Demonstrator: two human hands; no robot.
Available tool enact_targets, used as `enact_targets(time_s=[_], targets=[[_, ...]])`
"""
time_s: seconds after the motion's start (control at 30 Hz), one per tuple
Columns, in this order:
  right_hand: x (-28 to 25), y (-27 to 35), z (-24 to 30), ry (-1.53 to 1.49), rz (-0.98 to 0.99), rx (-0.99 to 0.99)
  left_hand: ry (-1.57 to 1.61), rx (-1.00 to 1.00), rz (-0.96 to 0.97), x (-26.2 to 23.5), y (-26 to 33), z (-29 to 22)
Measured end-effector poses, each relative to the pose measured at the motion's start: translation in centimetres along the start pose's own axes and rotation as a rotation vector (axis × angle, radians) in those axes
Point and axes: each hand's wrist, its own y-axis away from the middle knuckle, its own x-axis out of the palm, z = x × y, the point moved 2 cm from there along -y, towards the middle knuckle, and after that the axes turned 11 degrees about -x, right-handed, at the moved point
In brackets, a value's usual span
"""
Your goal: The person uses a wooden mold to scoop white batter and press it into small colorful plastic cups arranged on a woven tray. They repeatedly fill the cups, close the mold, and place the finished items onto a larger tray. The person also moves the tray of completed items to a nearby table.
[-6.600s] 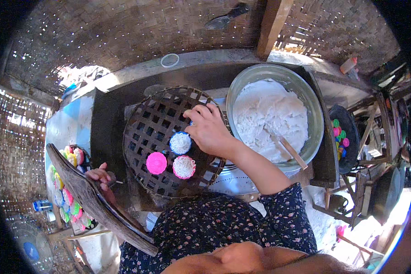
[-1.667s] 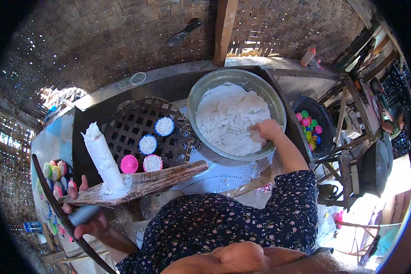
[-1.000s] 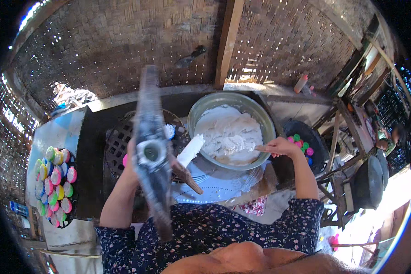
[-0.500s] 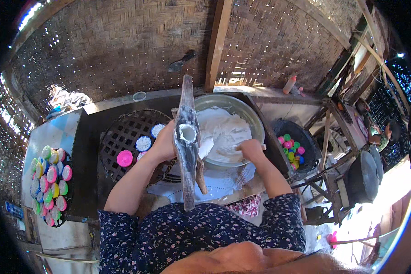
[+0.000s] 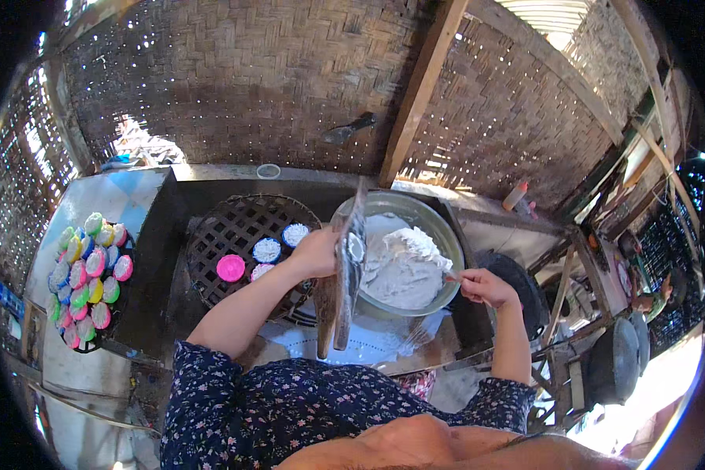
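At the far left, a round tray (image 5: 92,345) crowded with small cups in pink, green, yellow and blue sits on a pale surface beside the dark tabletop (image 5: 153,266). On the tabletop lies a round woven lattice rack (image 5: 227,227) carrying a pink cup (image 5: 230,268), two blue-rimmed cups with white filling (image 5: 267,250) and a further pink-rimmed one partly behind the forearm. The left hand (image 5: 315,252) is curled shut around a long, narrow wooden paddle (image 5: 348,274), held edge-up over the near rim of a large metal bowl (image 5: 439,227); a small white mould shows on the paddle's face. The bowl holds a mass of white dough (image 5: 403,262). The right hand (image 5: 486,287) pinches a thin scraper (image 5: 452,275) at the bowl's right rim, its tip touching the dough.
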Motion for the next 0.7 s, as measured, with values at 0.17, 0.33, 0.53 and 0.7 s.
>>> enact_targets(time_s=[0.17, 0.33, 0.53, 0.7], targets=[[0.9, -0.3, 2.2, 0.142, 0.092, -0.185, -0.057, 0.04, 0.066, 1.1, -0.7, -2.7], [3.2, -1.3, 9.7, 1.118, -0.066, -0.425, -0.219, 0.041, 0.093, -0.5, 1.0, -4.2], [11.7, -3.8, 16.1, 1.835, -0.183, -0.674, -0.086, -0.015, -0.05, 0.7, -0.1, -3.1], [15.0, -3.1, 14.1, 2.136, -0.303, -1.089, 0.033, 0.049, 0.005, -0.2, -0.3, -3.0]])
